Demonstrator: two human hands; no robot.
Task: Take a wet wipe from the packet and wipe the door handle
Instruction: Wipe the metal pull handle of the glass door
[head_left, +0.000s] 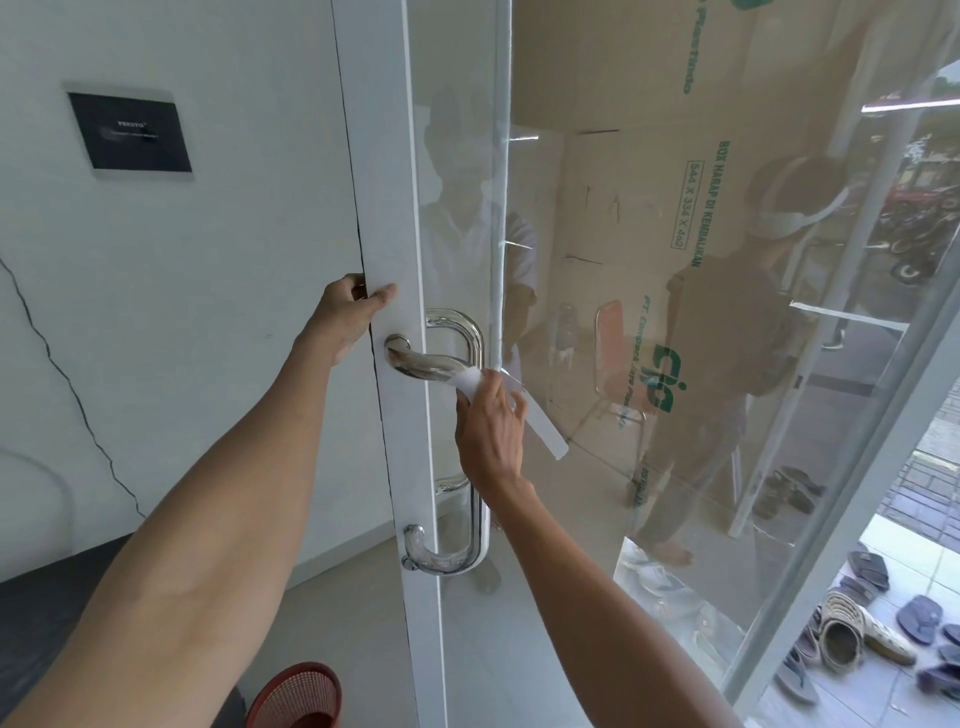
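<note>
While the left hand (347, 317) grips the door (387, 218) edge:
Right hand (491, 431): fingers clamped on white wipe (540, 423)
Handle (441, 364): curved, shiny chrome tube, wipe touching

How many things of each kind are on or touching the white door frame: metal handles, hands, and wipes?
Shiny chrome metal handles: 2, a lever handle and a long U-shaped pull handle
Bare hands: 2, left hand on the frame edge, right hand
White wet wipe: 1
Total: 5

right hand (491, 434) presses wipe (540, 421) on handle (431, 364) | left hand (348, 317) grips door edge (376, 249)
</note>
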